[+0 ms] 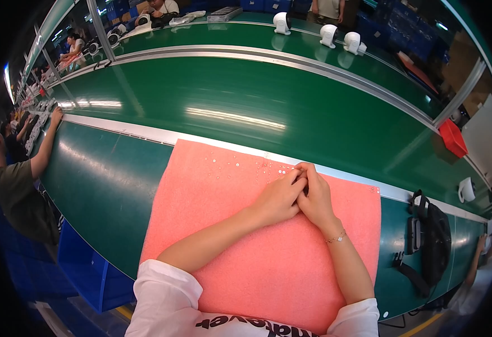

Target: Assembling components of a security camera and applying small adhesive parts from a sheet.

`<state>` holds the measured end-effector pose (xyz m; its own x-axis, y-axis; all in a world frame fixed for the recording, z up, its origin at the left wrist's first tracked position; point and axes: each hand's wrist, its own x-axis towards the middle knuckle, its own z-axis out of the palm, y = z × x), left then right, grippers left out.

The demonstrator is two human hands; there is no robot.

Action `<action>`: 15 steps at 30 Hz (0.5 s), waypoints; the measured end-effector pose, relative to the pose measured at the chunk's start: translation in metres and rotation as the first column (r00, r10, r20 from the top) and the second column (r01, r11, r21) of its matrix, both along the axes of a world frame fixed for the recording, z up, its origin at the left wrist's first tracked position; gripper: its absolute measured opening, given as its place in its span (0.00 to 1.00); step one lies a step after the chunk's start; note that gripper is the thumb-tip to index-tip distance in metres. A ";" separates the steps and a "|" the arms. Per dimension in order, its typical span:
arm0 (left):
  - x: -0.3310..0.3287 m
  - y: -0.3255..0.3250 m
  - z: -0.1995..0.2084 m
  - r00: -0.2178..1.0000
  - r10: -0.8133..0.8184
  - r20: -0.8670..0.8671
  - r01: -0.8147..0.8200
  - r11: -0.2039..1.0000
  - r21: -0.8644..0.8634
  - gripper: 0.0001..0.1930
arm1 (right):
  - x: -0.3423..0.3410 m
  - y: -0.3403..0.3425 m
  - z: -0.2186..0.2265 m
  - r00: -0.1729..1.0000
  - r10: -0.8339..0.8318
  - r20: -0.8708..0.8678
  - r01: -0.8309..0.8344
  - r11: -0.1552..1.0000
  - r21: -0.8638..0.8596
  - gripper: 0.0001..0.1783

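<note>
One fuzzy coral-pink cloth [274, 264] with tiny shiny round pieces [237, 164], under hands [278, 200] together, their grip hidden.

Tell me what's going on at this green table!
A person's left-hand grip and right-hand grip meet near the far edge of a pink cloth, fingers bent close together. Whether they hold anything between them is hidden. Small shiny pieces lie scattered on the cloth, many left of the hands. A black bag lies to the right, and white rounded devices stand across the way.
</note>
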<state>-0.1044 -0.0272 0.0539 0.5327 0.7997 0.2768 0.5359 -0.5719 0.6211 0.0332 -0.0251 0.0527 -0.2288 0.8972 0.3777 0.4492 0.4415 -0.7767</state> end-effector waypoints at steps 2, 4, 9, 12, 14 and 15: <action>0.000 0.000 0.000 1.000 0.000 0.001 0.000 1.000 -0.004 0.22 | 0.000 0.000 0.000 1.000 0.001 -0.001 -0.001 1.000 0.006 0.22; 0.000 0.000 0.000 1.000 0.001 0.001 -0.001 1.000 -0.008 0.22 | -0.001 0.000 0.000 1.000 0.002 -0.003 -0.002 1.000 0.011 0.22; 0.000 -0.001 0.000 1.000 0.006 0.006 -0.006 1.000 -0.005 0.22 | 0.000 0.000 0.000 1.000 -0.001 -0.004 0.001 1.000 0.005 0.22; 0.000 0.000 0.001 1.000 0.004 0.005 -0.004 1.000 -0.005 0.22 | 0.000 0.000 0.000 1.000 -0.005 0.006 0.004 1.000 0.009 0.22; 0.000 0.000 0.000 1.000 0.003 0.006 -0.003 1.000 -0.003 0.22 | -0.001 0.000 0.000 1.000 -0.002 0.002 0.002 1.000 0.010 0.22; -0.001 0.000 0.000 1.000 0.001 0.006 -0.001 1.000 -0.001 0.22 | -0.001 0.000 0.001 1.000 0.001 -0.004 -0.001 1.000 0.011 0.22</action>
<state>-0.1052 -0.0275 0.0541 0.5299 0.8007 0.2795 0.5331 -0.5708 0.6245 0.0320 -0.0252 0.0534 -0.2284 0.8927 0.3885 0.4457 0.4506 -0.7735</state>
